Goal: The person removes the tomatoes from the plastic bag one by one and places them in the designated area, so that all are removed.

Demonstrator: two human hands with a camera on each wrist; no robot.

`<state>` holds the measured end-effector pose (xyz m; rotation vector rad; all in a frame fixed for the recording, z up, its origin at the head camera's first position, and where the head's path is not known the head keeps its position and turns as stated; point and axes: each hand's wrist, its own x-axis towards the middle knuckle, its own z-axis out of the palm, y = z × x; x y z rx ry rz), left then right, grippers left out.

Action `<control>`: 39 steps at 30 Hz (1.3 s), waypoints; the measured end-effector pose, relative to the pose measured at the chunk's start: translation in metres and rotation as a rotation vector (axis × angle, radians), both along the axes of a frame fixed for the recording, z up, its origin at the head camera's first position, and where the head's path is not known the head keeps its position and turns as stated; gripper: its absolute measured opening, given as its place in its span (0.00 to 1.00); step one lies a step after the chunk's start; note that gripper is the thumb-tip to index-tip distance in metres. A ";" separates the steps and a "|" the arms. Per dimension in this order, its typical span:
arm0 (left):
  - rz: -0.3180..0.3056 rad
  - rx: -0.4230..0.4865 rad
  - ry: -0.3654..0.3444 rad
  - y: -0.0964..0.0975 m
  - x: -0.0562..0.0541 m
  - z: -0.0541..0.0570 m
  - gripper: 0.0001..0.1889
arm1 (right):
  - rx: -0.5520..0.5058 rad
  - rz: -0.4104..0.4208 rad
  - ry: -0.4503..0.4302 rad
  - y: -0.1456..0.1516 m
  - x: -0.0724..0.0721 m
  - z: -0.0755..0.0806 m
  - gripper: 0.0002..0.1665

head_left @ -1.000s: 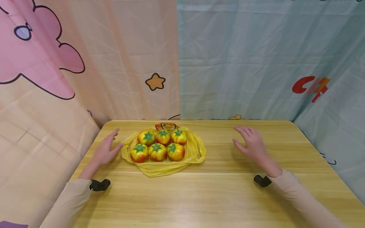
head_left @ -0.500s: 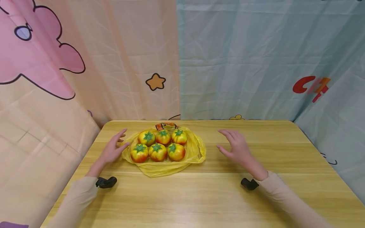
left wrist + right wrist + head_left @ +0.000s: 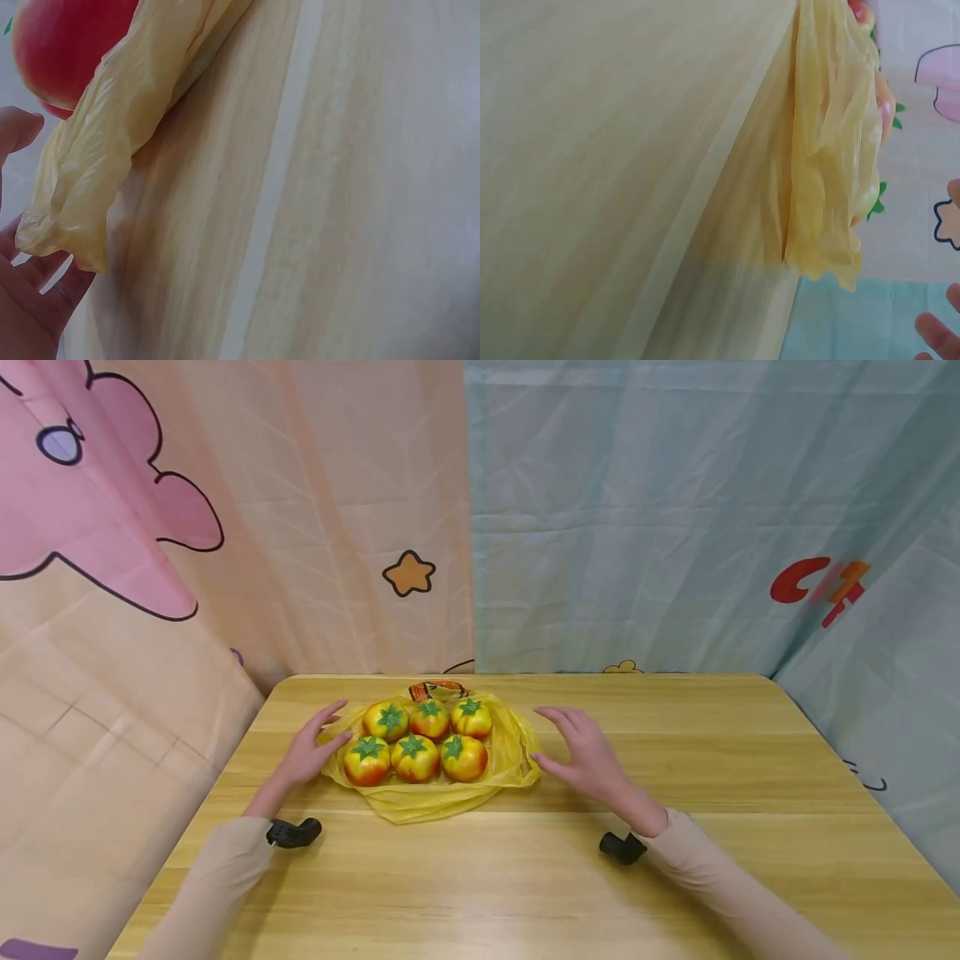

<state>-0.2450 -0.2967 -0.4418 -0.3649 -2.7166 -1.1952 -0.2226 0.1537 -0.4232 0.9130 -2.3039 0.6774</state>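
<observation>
In the head view a thin yellow plastic bag [image 3: 427,802] lies spread on the table, left of the middle. Several yellow-and-red tomatoes [image 3: 415,760] with green leafy tops sit on it in two rows. My left hand [image 3: 303,753] is at the bag's left edge, thumb and fingers spread apart. In the left wrist view, its fingers lie right by the crumpled bag edge [image 3: 90,187]. My right hand [image 3: 588,758] is beside the bag's right edge, thumb and fingers parted with nothing between them. The right wrist view catches only some fingertips [image 3: 937,334] of it.
The light wooden table [image 3: 480,885] runs back to a printed curtain [image 3: 637,527]. More curtain hangs along the left and right sides. Black wrist cameras [image 3: 296,833] sit at both cuffs. An orange printed patch [image 3: 438,691] shows at the bag's back edge.
Both hands have moved inward toward the bag, the right one farther, coming left to the bag's right edge. The bag and tomatoes have stayed in place.
</observation>
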 end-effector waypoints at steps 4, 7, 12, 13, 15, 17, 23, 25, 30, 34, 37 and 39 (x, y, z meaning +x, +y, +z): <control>0.002 0.023 -0.016 0.001 -0.001 0.000 0.29 | -0.012 0.009 -0.061 -0.011 0.001 0.001 0.40; 0.005 0.033 -0.030 0.001 -0.001 0.000 0.27 | -0.025 0.024 -0.085 -0.020 0.001 0.003 0.40; 0.011 0.043 -0.058 0.002 -0.005 -0.003 0.27 | -0.048 0.033 -0.119 -0.032 0.000 0.005 0.39; 0.013 0.046 -0.065 0.003 -0.005 -0.004 0.27 | -0.050 0.032 -0.131 -0.034 -0.001 0.005 0.40; 0.018 0.051 -0.077 0.003 -0.006 -0.005 0.27 | -0.060 0.036 -0.161 -0.037 -0.001 0.004 0.40; 0.022 0.056 -0.090 0.003 -0.007 -0.006 0.27 | -0.073 0.044 -0.197 -0.041 -0.002 0.002 0.40; 0.035 0.062 -0.103 0.002 -0.010 -0.009 0.28 | -0.144 0.090 -0.321 -0.053 -0.005 -0.001 0.41; 0.035 0.064 -0.101 0.003 -0.010 -0.010 0.27 | -0.159 0.106 -0.363 -0.057 -0.007 -0.002 0.42; 0.026 0.095 -0.115 0.020 0.009 0.018 0.26 | -0.190 0.134 -0.463 -0.066 -0.010 -0.006 0.43; 0.033 0.127 -0.123 0.025 0.013 0.024 0.25 | -0.214 0.146 -0.515 -0.071 -0.011 -0.008 0.43; 0.042 0.155 -0.123 0.019 0.007 0.014 0.26 | -0.226 0.147 -0.534 -0.075 -0.011 -0.009 0.43; 0.050 0.155 -0.121 0.014 0.002 0.005 0.26 | -0.232 0.152 -0.541 -0.077 -0.010 -0.010 0.42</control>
